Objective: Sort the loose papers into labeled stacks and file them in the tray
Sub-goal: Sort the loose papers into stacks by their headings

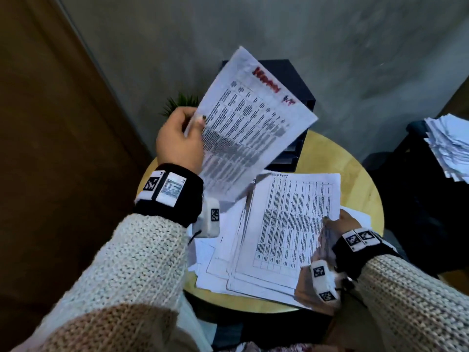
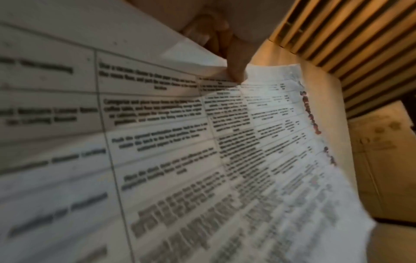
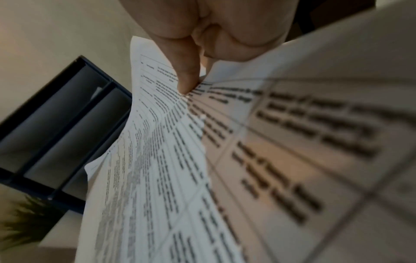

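My left hand [image 1: 182,133] pinches a printed table sheet with red writing along its top edge [image 1: 251,123], raised and tilted above the round wooden table [image 1: 355,179]. The left wrist view shows the same sheet [image 2: 202,160] with my thumb [image 2: 236,67] pressed on its edge. My right hand [image 1: 332,232] grips the right edge of a stack of printed sheets [image 1: 289,224], lifted over loose papers [image 1: 215,262] spread on the table. The right wrist view shows a finger [image 3: 186,78] on that stack [image 3: 202,160]. A black file tray [image 1: 294,97] stands behind, partly hidden by the raised sheet.
A small green plant [image 1: 180,102] sits left of the tray by the grey wall. At the far right, a messy pile of white papers [image 1: 449,146] lies on a dark piece of furniture. A brown panel [image 1: 50,148] runs down the left side.
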